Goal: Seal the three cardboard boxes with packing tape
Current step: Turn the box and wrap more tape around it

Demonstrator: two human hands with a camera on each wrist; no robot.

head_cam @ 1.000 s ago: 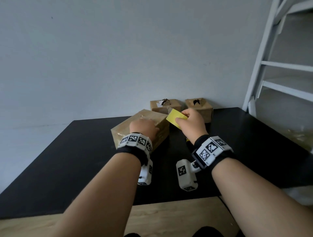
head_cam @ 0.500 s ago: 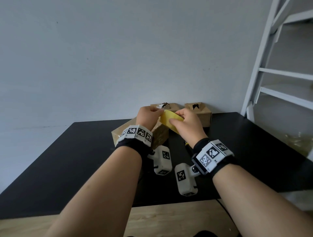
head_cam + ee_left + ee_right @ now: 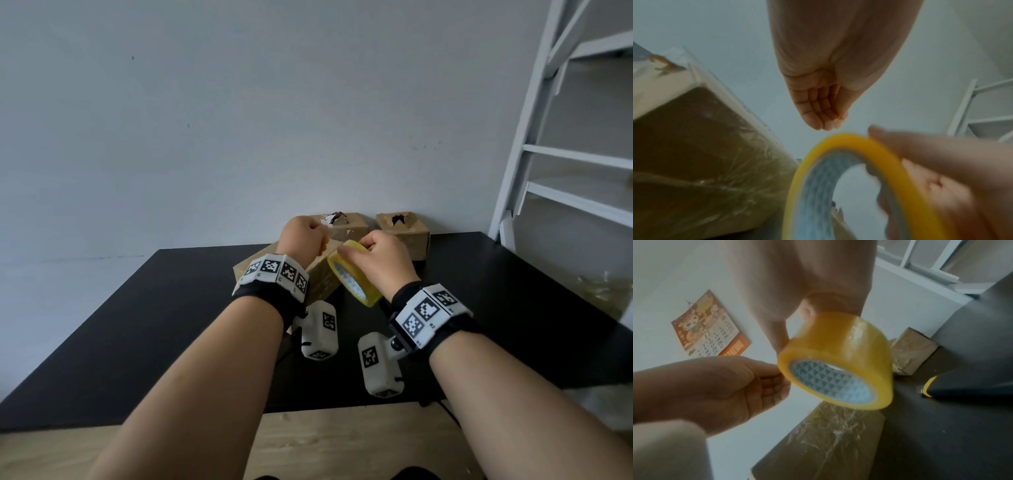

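Right now I have the right hand (image 3: 383, 260) wrapped around the yellow roll of tape (image 3: 352, 279), thumb on the outer face and fingers curled over the rim, holding it tilted in the air above the counter (image 3: 137, 329) with its patterned blue-and-white core facing back toward me. My left hand (image 3: 303, 236) is raised just beside the roll, fingers curled in and thumb against them near the roll's edge; it looks like it pinches the loose end of the tape, though the clear strip itself is too faint for me to be sure. In the right wrist view the fingertips (image 3: 777, 374) of that left hand sit right at the rim of the roll. Under both hands lies the nearest box (image 3: 322, 284), set at an angle near the middle of the counter, its brown side streaked with shiny wrinkled tape. Two smaller boxes stand side by side at the far edge of the counter against the wall: the left one (image 3: 352, 224) partly hidden behind my left hand, the right one (image 3: 409, 231) just beyond the right hand, both with torn dark openings on top. A calendar (image 3: 709, 327) hangs on the wall, and a white ladder (image 3: 555, 144) stands off the counter's far right corner.
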